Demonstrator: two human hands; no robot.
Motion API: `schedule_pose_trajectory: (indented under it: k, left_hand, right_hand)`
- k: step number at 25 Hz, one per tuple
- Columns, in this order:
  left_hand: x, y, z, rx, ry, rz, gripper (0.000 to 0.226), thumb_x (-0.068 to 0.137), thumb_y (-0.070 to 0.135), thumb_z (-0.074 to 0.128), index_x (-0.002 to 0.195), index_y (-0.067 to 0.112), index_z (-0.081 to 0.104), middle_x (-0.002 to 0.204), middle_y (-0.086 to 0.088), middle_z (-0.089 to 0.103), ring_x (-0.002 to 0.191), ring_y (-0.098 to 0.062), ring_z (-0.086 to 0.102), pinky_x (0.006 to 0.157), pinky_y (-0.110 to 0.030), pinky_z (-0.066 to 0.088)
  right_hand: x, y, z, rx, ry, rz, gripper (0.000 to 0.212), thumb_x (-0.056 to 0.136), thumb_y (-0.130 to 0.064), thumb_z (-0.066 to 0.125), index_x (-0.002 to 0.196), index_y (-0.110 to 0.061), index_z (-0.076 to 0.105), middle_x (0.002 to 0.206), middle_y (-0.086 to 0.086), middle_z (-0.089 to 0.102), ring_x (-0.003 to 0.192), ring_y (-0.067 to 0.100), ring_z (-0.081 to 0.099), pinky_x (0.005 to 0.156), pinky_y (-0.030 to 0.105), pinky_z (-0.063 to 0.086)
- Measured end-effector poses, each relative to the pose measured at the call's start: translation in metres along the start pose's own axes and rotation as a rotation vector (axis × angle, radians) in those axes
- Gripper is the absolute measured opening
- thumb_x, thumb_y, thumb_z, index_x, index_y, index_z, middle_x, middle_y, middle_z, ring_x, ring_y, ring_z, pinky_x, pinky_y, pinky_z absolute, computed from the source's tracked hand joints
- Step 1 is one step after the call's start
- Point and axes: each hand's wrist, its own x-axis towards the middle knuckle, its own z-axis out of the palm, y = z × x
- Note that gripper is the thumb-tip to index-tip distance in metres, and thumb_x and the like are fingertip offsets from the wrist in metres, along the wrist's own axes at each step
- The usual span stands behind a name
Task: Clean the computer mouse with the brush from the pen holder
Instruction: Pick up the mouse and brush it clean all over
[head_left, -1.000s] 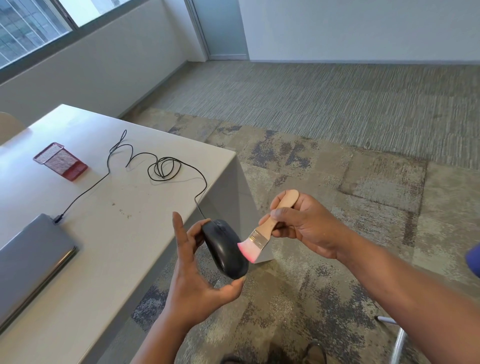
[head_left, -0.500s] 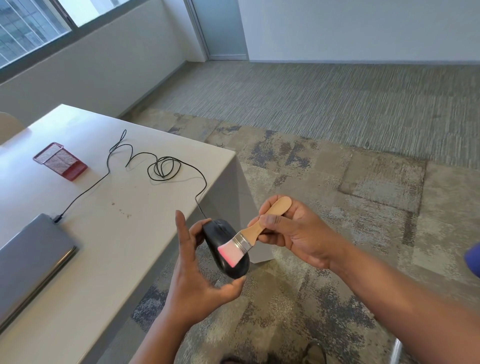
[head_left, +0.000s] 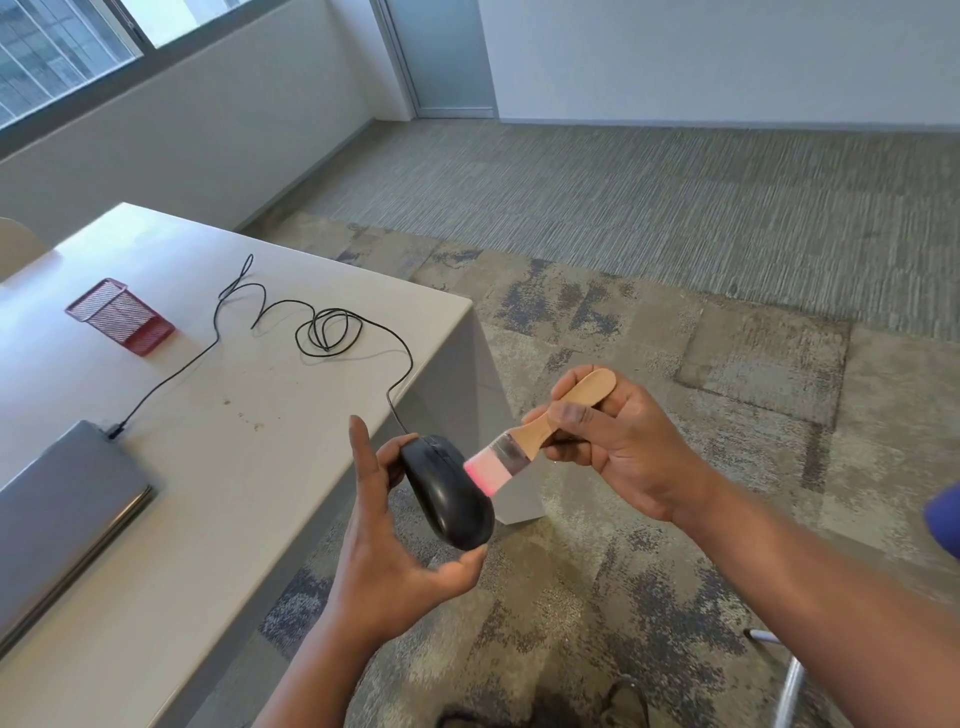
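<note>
Head view: brush (head_left: 524, 441) seemingly against mouse (head_left: 448, 491)

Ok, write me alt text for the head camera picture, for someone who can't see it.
A left hand holds a black mouse beside a desk while the right hand brushes it with a pink-bristled brush. Its cable runs across the desk to a closed laptop, near a red pen holder.

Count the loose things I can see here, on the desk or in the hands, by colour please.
Black: 1, the mouse with its cable
Red: 1, the pen holder
Grey: 1, the laptop
Wood with pink bristles: 1, the brush
Total: 4
</note>
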Motion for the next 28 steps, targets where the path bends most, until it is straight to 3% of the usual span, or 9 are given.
schedule_pose_trajectory:
  k: [3,7,10,12,14,17,20,24,28]
  left_hand:
    - [0.001,0.002,0.002,0.037,-0.016,-0.012,0.158,0.062,0.042,0.094,0.167,0.028,-0.023,0.151,0.006,0.053,0.141,-0.015,0.056,0.122,-0.038,0.042]
    - [0.0,0.01,0.002,0.11,0.006,-0.067,0.156,0.057,0.06,0.085,0.165,0.037,-0.026,0.146,0.019,0.05,0.137,-0.011,0.053,0.113,-0.032,0.04]
    - [-0.001,0.007,0.0,0.134,0.007,-0.106,0.156,0.055,0.064,0.083,0.164,0.041,-0.026,0.148,0.005,0.054,0.138,-0.018,0.055,0.113,-0.033,0.04]
    - [-0.001,0.006,-0.001,0.133,0.012,-0.126,0.157,0.054,0.066,0.084,0.165,0.041,-0.025,0.15,0.001,0.055,0.14,-0.02,0.055,0.113,-0.033,0.039]
    - [-0.001,0.006,-0.001,0.136,0.012,-0.129,0.157,0.054,0.067,0.085,0.165,0.041,-0.024,0.151,0.001,0.055,0.141,-0.02,0.055,0.114,-0.035,0.04]
    - [-0.002,0.006,-0.002,0.14,0.014,-0.13,0.157,0.054,0.068,0.086,0.165,0.042,-0.023,0.149,0.002,0.057,0.14,-0.022,0.056,0.116,-0.043,0.044]
    - [-0.003,0.007,-0.002,0.14,0.018,-0.136,0.157,0.054,0.071,0.086,0.166,0.043,-0.021,0.147,0.002,0.058,0.138,-0.023,0.058,0.116,-0.049,0.047]
    - [0.0,0.005,-0.004,0.13,0.011,-0.125,0.157,0.054,0.071,0.087,0.168,0.038,-0.017,0.141,0.006,0.06,0.133,-0.02,0.061,0.113,-0.043,0.047]
    - [0.002,0.004,-0.004,0.135,0.006,-0.121,0.155,0.055,0.067,0.087,0.168,0.039,-0.016,0.14,0.009,0.06,0.132,-0.017,0.061,0.109,-0.035,0.044]
  right_hand:
    - [-0.008,0.003,0.021,0.02,-0.091,0.024,0.02,0.085,-0.011,0.071,0.1,-0.01,0.058,0.102,0.025,0.076,0.079,0.028,0.072,0.072,0.033,0.062]
    - [-0.017,0.011,0.035,-0.202,-0.179,-0.026,0.011,0.094,-0.003,0.067,0.099,-0.011,0.062,0.101,0.018,0.078,0.081,0.023,0.072,0.079,0.04,0.061]
    - [-0.017,0.008,0.034,-0.369,-0.283,-0.075,0.007,0.096,-0.001,0.065,0.102,-0.003,0.062,0.101,0.018,0.076,0.086,0.023,0.071,0.083,0.045,0.061]
    - [-0.016,0.002,0.031,-0.43,-0.327,-0.066,0.007,0.096,0.001,0.065,0.102,-0.001,0.062,0.099,0.013,0.077,0.088,0.019,0.072,0.082,0.041,0.061]
    - [-0.015,-0.004,0.027,-0.457,-0.35,-0.042,0.006,0.095,0.001,0.065,0.099,-0.003,0.063,0.098,0.01,0.078,0.088,0.016,0.073,0.082,0.037,0.06]
    - [-0.012,-0.01,0.017,-0.479,-0.367,-0.019,0.005,0.095,-0.001,0.066,0.098,-0.004,0.063,0.102,0.02,0.077,0.092,0.025,0.073,0.084,0.042,0.059]
    - [-0.008,-0.014,0.009,-0.507,-0.392,0.0,0.005,0.096,-0.003,0.065,0.099,-0.005,0.063,0.105,0.023,0.075,0.095,0.026,0.072,0.083,0.038,0.058]
    - [-0.006,-0.021,0.001,-0.59,-0.373,-0.009,0.007,0.096,-0.003,0.065,0.102,-0.002,0.061,0.103,0.018,0.076,0.094,0.03,0.072,0.083,0.04,0.058]
    - [-0.008,-0.023,0.013,-0.477,-0.342,-0.119,0.01,0.095,-0.003,0.066,0.103,-0.003,0.061,0.103,0.018,0.076,0.088,0.022,0.072,0.078,0.04,0.058]
